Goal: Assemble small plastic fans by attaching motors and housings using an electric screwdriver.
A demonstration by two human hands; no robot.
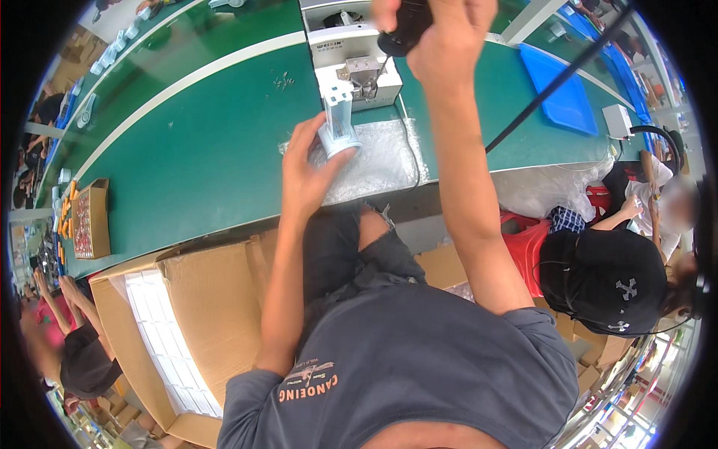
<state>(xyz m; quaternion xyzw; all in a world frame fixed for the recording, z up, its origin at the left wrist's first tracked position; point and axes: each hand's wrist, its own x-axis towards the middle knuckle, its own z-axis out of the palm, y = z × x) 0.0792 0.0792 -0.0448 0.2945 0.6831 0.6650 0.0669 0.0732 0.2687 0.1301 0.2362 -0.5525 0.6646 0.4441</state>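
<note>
My left hand (308, 168) grips a pale blue plastic housing (340, 129) by its round base. The housing stands upright just in front of a white screw feeder (329, 54). Raised over the right side of the feeder, my right hand (449, 45) is wrapped round a black electric screwdriver (408, 28). Its thin bit points down to the metal pick-up block (364, 75) on the feeder's front; whether a screw sits on the tip is too small to tell. Bubble wrap (385, 161) lies beneath the housing.
Small loose screws (283, 80) lie on the green bench (202, 161). A blue tray (557, 90) is at the right, past the screwdriver's black cable (550, 93). A small parts box (91, 218) stands left. Below the bench is a carton (213, 299) with white pieces. Other people sit nearby.
</note>
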